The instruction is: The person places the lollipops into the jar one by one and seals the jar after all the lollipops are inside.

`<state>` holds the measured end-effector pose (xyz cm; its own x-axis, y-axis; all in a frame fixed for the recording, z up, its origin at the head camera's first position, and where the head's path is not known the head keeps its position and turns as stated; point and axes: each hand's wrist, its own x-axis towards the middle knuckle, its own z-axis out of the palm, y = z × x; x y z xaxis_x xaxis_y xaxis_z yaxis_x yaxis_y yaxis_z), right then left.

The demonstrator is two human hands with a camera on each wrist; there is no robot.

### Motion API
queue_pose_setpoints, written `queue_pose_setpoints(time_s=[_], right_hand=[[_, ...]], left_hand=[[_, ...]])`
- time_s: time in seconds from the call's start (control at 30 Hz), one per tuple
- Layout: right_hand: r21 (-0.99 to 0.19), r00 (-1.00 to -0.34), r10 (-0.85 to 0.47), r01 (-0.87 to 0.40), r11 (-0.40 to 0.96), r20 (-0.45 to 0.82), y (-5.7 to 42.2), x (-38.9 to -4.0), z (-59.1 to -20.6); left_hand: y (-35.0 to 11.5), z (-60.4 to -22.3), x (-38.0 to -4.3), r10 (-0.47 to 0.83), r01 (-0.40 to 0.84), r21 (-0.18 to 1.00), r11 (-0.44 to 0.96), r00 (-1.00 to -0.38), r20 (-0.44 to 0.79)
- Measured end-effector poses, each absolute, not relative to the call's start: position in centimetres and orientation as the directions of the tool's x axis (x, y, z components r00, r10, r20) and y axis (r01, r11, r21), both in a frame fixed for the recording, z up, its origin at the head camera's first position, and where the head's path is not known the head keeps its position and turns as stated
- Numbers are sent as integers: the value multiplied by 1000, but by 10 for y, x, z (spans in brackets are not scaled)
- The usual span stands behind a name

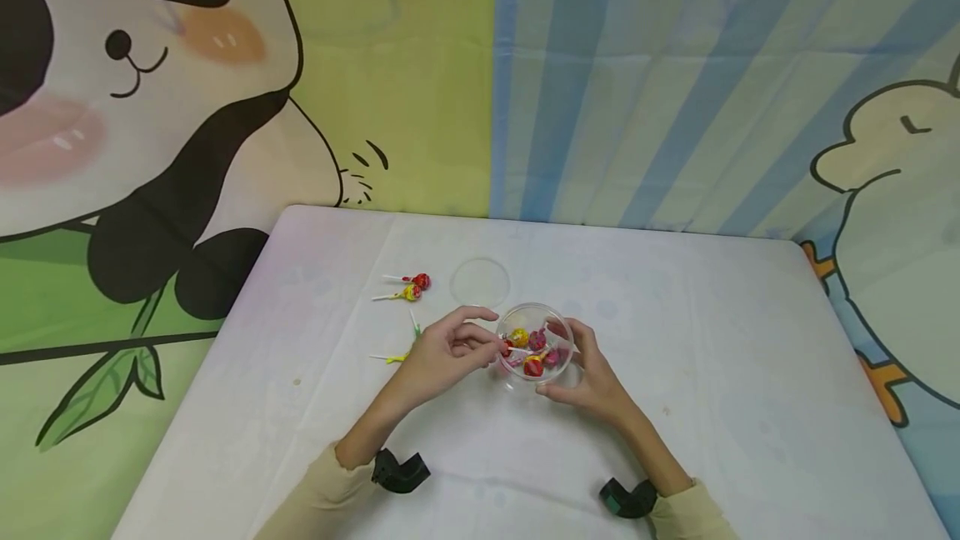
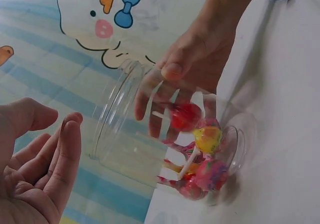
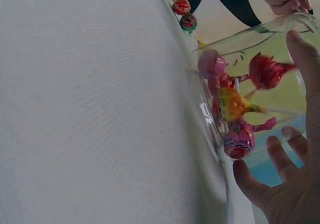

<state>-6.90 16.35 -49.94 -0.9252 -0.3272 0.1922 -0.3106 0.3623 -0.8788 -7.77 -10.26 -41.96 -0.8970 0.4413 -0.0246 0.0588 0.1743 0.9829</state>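
A clear jar (image 2: 125,151) stands upright, mouth up, near the middle of the worktop (image 1: 697,315). The right hand (image 1: 590,375) is clamped round its right side, thumb on the near side and fingers on the far side. The left hand (image 1: 455,350) is at the left of the jar's mouth, its thumb and fingertips apart and gripping nothing.

Inside the jar, lollipops are heaped at the bottom: a yellow one (image 2: 207,139), a pink one (image 2: 212,175) and others in red and pink, their stems crossing. A blurred red lollipop (image 2: 185,116) is higher than the rest. They overlap, so their exact number is hard to make out.

Far and left of the jar, a clear round lid (image 1: 480,282) lies flat, its outline faint against the white. Left of it are a loose red lollipop (image 1: 422,281) and, just nearer, a loose yellow lollipop (image 1: 412,293). Nearer again, a yellow wrapper tail (image 1: 395,359) and a green wrapper tail (image 1: 417,329) show beside the left hand, which hides their heads from the head camera.
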Motion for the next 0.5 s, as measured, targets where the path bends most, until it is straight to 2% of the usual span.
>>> queue_pose_setpoints(time_s=[0.5], right_hand=[[-873, -928, -324, -305, 379, 184, 163, -69, -496]], left_hand=[[-133, -428, -75, 347, 28, 977, 212, -937, -48]])
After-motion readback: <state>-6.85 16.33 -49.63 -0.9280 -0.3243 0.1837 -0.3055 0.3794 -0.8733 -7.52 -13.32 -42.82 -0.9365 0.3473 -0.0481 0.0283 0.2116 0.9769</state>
